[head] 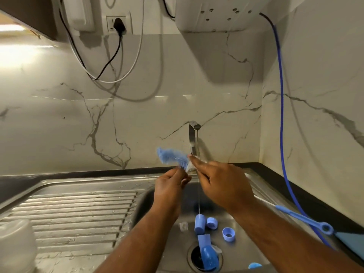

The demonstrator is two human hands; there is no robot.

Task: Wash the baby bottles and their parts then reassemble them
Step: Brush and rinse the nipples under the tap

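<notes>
**Small brush** (171,157): blue bristle head, standing up and to the left of your left hand (170,186). That hand's fingertips are curled in and pinch the brush's lower end.

**Clear part** (190,167): soft-looking and blurred, probably a teat. It sits between your two hands at the base of the bristles. Your right hand (222,186) pinches it with its fingers stretched forward.

**Tap** (195,127): just beyond your right fingertips. A thin stream falls between your hands.

**Awaiting wash, below both hands in the sink** (98,184): a blue cap (199,224), two blue rings (212,222) (228,234), a second clear piece (183,226) and a blue bottle part (208,255) over the drain.

**Long-handled brush** (305,219): lies on the rim to the right of your right forearm.

**Handling note:** the step in hand looks like scrubbing the clear part.
- Keep your right pinch on its rim so the bristles can reach the inside.
- Twist the brush rather than jabbing it, since thin material may tear.
- Bring the work under the stream, which is weak.
- Hold firmly, because a dropped part could land near the open drain.
</notes>
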